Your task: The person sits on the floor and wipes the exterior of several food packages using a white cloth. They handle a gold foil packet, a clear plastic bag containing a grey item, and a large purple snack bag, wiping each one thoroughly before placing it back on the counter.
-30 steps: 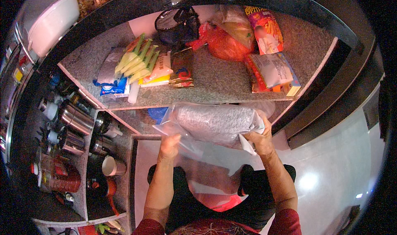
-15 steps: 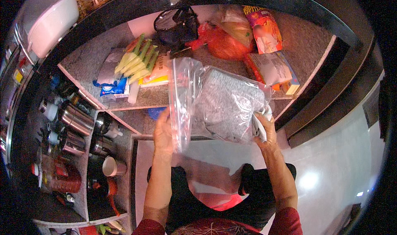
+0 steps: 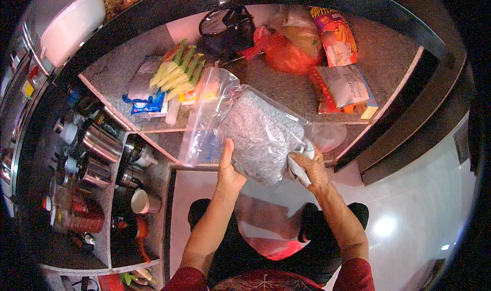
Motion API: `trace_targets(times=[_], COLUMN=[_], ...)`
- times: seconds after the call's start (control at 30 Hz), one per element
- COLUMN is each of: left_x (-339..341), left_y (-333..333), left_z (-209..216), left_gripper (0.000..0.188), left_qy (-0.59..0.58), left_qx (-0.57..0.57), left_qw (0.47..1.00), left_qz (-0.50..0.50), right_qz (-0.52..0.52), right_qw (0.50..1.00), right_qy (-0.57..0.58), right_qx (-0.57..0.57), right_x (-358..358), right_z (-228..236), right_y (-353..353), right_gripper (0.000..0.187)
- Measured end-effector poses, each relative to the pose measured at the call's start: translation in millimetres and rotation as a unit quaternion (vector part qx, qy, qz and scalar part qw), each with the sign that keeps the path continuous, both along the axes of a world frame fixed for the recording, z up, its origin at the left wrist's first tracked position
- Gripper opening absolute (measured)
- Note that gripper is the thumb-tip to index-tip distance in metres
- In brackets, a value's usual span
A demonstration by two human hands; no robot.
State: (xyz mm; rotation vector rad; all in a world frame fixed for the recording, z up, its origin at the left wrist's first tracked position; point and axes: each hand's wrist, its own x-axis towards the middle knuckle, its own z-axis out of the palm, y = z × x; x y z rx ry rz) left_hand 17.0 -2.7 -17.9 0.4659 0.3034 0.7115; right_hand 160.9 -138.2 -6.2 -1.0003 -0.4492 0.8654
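A clear zip bag [image 3: 197, 137] with grey folded fabric [image 3: 263, 130] inside is held in front of me, tilted, its zip end toward the left. My left hand [image 3: 231, 172] grips its lower left side, thumb up along the plastic and fingers hidden behind. At the bag's lower right corner, my right hand [image 3: 316, 172] is closed around a crumpled pale cloth [image 3: 300, 174], pressed against the plastic. Whether those fingers pinch the bag as well, I cannot tell.
On the shelf behind lie yellow-green packets [image 3: 179, 71], a black bag [image 3: 227, 32], a red plastic bag [image 3: 291, 53], a purple snack packet [image 3: 335, 37] and a box [image 3: 365, 106]. Steel pots [image 3: 99, 142] and a white cup [image 3: 146, 201] fill the left shelves.
The bag has moved left and turned, its zip end swinging down. My left hand has shifted from the zip end to under the grey fabric; my right hand moved left with the pale cloth.
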Motion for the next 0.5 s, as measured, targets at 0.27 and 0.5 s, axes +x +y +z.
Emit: trace_targets(times=[0.27, 0.5], left_x=[-6.2, -5.5], left_y=[4.2, -24.5], left_z=[-3.8, 4.0], left_gripper=[0.045, 0.043], left_qy=[0.059, 0.080], left_qx=[0.028, 0.075], left_qw=[0.997, 0.993], left_qz=[0.037, -0.033], right_qz=[-0.219, -0.141], right_qw=[0.954, 0.865], right_qy=[-0.202, -0.476], right_qx=[-0.041, -0.068], right_x=[44.7, 20.8], right_z=[33.6, 52.6], right_y=[-13.5, 7.4], right_gripper=[0.033, 0.036])
